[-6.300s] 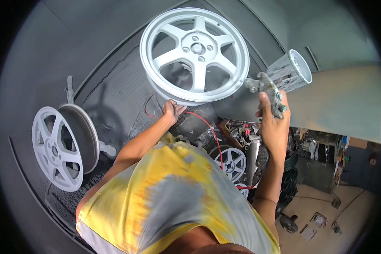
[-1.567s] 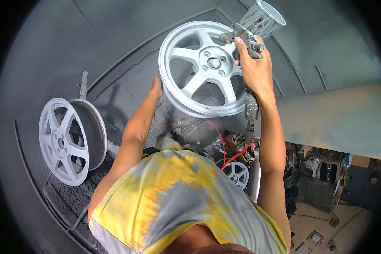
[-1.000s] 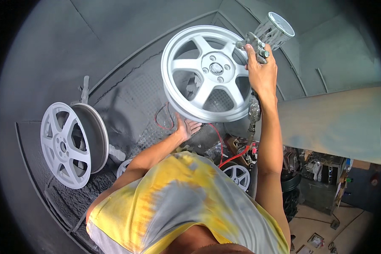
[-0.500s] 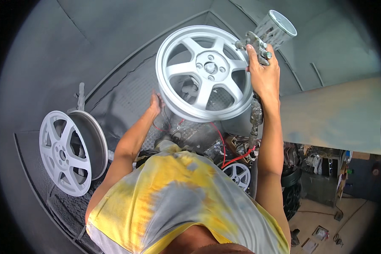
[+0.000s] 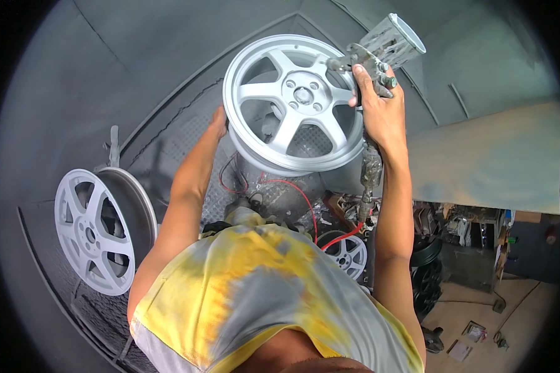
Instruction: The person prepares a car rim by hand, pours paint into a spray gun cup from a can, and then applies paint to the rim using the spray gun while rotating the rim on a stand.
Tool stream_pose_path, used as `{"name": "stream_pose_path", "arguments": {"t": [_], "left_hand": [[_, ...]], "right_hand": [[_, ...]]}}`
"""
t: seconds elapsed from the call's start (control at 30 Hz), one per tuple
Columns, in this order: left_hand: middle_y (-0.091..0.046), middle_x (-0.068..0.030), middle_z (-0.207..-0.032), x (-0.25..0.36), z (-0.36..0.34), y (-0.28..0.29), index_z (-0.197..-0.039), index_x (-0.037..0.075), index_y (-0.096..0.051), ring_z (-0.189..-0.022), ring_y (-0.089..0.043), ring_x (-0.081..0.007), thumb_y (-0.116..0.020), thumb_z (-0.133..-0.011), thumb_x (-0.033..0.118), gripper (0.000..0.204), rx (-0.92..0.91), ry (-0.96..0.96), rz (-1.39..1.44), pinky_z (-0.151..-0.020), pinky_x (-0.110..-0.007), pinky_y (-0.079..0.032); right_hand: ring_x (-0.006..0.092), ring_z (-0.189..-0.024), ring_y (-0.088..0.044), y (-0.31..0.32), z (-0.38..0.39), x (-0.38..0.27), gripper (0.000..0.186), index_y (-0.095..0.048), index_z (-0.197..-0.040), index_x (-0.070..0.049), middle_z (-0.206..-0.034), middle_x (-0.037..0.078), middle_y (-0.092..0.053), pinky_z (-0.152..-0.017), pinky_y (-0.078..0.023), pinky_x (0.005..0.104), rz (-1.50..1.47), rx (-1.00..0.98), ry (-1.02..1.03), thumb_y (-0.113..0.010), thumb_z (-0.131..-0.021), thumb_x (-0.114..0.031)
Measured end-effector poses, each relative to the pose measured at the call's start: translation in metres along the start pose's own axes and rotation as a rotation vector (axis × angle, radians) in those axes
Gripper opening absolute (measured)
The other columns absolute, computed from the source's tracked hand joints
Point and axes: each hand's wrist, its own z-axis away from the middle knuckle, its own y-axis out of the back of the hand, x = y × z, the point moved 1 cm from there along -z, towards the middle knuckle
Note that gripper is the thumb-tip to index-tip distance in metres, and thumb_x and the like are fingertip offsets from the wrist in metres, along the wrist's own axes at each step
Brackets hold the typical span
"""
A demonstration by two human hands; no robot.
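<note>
A light silver six-spoke wheel rim (image 5: 258, 91) stands face up to me, its barrel showing below the outer lip. My right hand (image 5: 384, 118) is wrapped round a paint-crusted spray gun (image 5: 370, 62); its cup points up and right, and its nozzle end overlaps the wheel's right edge in this view. From the handle a red hose (image 5: 345, 234) runs down and left. My left hand (image 5: 219, 122) is at the wheel's left edge, where the rim hides most of its fingers. Whether it grips the rim cannot be made out.
A second pale rim (image 5: 109, 244) hangs or stands at the left, beside a coated post (image 5: 114, 146). Lower down lies a smaller wheel (image 5: 354, 256). Dark tyres (image 5: 426, 280) and cluttered shelves (image 5: 466, 239) fill the right. Grey booth walls (image 5: 168, 37) surround the far side.
My left hand has moved up along the wheel's left edge, its fingers now mostly hidden. The spray gun and right hand have shifted slightly left. The wheel appears a little higher and further left.
</note>
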Motion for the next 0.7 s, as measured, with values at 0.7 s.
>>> {"name": "stream_pose_path", "arguments": {"t": [0.7], "left_hand": [[-0.076, -0.0079, -0.112, -0.121, 0.157, -0.036, -0.132, 0.005, -0.065, -0.099, -0.072, -0.0226, -0.017, -0.103, 0.080, 0.094, 0.050, 0.353, 0.570, -0.082, -0.035, -0.058]], "right_hand": [[0.0200, -0.065, -0.071, -0.078, -0.034, 0.005, 0.036, -0.066, -0.107, -0.004, -0.065, 0.008, -0.068, -0.068, -0.054, 0.0378, 0.134, -0.280, 0.076, -0.071, -0.101, -0.040]]}}
